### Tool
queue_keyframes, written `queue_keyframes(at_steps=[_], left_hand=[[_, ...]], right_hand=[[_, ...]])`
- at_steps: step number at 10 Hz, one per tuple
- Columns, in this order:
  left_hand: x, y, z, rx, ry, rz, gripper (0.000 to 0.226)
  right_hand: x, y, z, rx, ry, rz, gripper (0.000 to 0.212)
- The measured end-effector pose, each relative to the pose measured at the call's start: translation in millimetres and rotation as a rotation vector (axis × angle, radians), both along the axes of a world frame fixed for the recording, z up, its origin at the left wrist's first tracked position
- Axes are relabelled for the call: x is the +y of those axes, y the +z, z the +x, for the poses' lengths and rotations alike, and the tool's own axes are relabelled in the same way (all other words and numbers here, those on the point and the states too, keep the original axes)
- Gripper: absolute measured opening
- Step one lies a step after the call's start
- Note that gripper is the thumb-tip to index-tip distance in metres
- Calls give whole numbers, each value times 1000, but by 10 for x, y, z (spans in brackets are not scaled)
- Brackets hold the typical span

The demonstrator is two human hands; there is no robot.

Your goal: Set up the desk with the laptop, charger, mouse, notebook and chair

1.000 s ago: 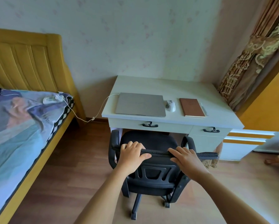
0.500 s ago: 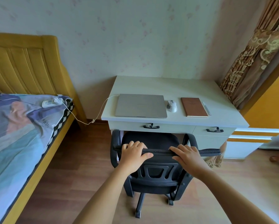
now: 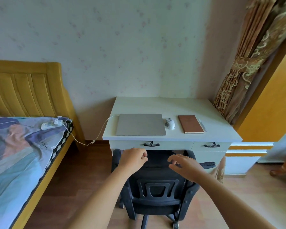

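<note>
A closed grey laptop (image 3: pixel 139 123) lies on the white desk (image 3: pixel 163 104), with a white mouse (image 3: pixel 169 123) and a brown notebook (image 3: pixel 190 123) to its right. A white charger cable (image 3: pixel 104 128) runs from the laptop's left side to a power strip (image 3: pixel 49 125) on the bed. The black office chair (image 3: pixel 157 187) stands pushed in, its seat under the desk. My left hand (image 3: pixel 134 158) hovers half-curled over the backrest's top left and holds nothing. My right hand (image 3: pixel 183 164) hovers with fingers apart over the top right.
A bed (image 3: pixel 15 146) with a yellow headboard fills the left side. A heavy curtain (image 3: pixel 238 71) hangs right of the desk, beside a yellow and white cabinet (image 3: pixel 248 146). A pen (image 3: pixel 202 124) lies beside the notebook. Wooden floor surrounds the chair.
The chair rolled forward under the desk. Both hands, which gripped the backrest's top edge, have let go and lifted off it.
</note>
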State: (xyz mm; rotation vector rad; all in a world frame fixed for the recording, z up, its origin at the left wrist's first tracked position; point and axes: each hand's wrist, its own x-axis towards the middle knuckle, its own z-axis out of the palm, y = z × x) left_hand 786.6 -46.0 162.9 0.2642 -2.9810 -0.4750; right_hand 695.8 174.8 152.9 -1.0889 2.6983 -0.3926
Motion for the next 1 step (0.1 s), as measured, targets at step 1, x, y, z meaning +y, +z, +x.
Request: queue_keyframes(at_steps=[1], left_hand=[[-83, 271, -44, 129, 25, -47, 23]], right_hand=[[-61, 228, -23, 91, -24, -40, 24]])
